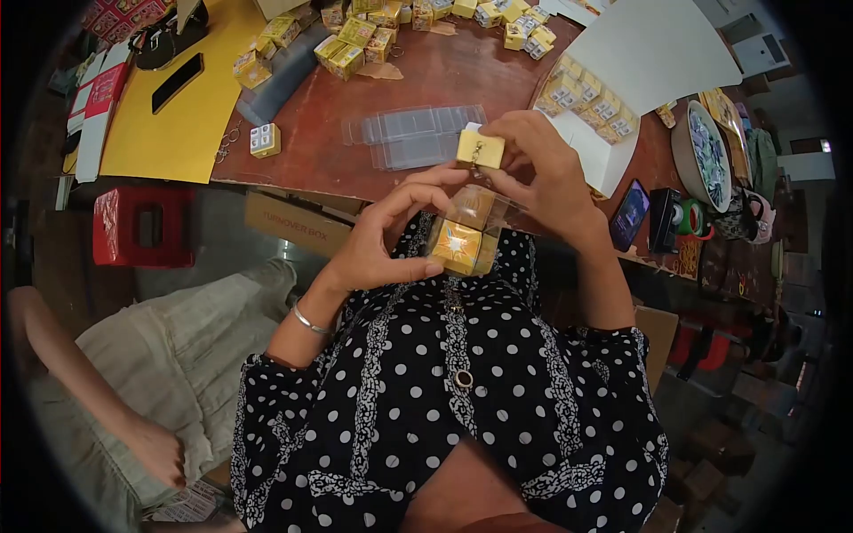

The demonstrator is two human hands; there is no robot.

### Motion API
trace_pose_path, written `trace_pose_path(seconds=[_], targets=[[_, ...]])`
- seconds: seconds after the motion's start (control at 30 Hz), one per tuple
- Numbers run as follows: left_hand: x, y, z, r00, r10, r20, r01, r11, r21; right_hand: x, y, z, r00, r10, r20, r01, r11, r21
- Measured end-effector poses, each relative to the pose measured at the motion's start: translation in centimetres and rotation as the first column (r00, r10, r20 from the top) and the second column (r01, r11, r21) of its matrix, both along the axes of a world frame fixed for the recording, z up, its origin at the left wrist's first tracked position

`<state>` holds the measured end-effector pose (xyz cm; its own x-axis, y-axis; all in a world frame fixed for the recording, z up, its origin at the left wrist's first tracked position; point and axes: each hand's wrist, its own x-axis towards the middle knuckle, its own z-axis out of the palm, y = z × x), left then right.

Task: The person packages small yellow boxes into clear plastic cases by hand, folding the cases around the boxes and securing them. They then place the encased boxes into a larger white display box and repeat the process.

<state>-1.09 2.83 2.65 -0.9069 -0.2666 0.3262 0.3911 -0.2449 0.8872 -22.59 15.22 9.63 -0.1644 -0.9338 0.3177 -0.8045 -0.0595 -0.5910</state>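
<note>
As chain (pixel 478 155) faces wearer (pixel 426 355), yellow cube (pixel 467 149), pinched

A worn reddish-brown tabletop (pixel 320 129) stretches across the view. A red plastic stool (pixel 178 229) stands at left; the floor (pixel 682 410) at right is dim.

Close head-worn view, forward and down.

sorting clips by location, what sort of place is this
Probably a small packing workshop: yellow keychain cubes are heaped on the red-brown table, an open white carton holds rows of cubes, and a cardboard box below reads TURNOVER BOX.
</note>
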Motion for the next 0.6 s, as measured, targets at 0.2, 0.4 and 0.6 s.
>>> trace_pose_path(seconds=[0.2, 0.4, 0.6], targets=[[1.0, -0.5, -0.7, 0.991, 0.116, 0.069, -0.129, 0.964, 0.231, -0.2, -0.1, -0.4, 0.947, -0.030, 0.319, 0.059, 0.995, -0.083], [0.6, -1.2, -3.5, 0.897, 0.291, 0.332, -0.382, 0.889, 0.253, 0.3, 0.0, 1.0, 0.823, -0.062, 0.564, 0.113, 0.992, -0.055], [-0.2, 0.4, -3.5, 0.905, 0.204, 0.374, -0.300, 0.929, 0.217, 1.8, -0.7, 1.2, 0.875, 0.015, 0.483, 0.023, 0.997, -0.072]])
